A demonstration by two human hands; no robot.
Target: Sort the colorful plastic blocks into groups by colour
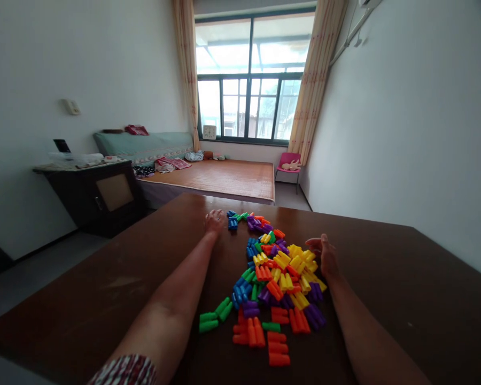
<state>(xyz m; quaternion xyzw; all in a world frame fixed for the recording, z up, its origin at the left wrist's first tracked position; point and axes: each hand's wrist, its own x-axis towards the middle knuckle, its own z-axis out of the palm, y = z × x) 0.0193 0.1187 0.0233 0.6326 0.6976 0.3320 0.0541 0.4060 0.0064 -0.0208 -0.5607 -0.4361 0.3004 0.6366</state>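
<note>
A loose heap of coloured plastic pieces lies on the brown table, with yellow pieces (300,259) piled at its right. Orange pieces (278,347) and green pieces (209,322) lie at the near side, and blue pieces (241,293) along the left. My left hand (215,220) rests on the table at the far left of the heap, beside a small blue piece (232,223); its fingers look slightly apart and nothing shows in them. Close to the yellow pieces on the right, my right hand (323,254) is turned inward, fingers apart, holding nothing visible.
The brown table (385,267) extends to both sides. Beyond its far edge stand a bed (232,179) with a woven mat, a pink chair (289,163) with a soft toy, and a dark cabinet (88,200) at the left.
</note>
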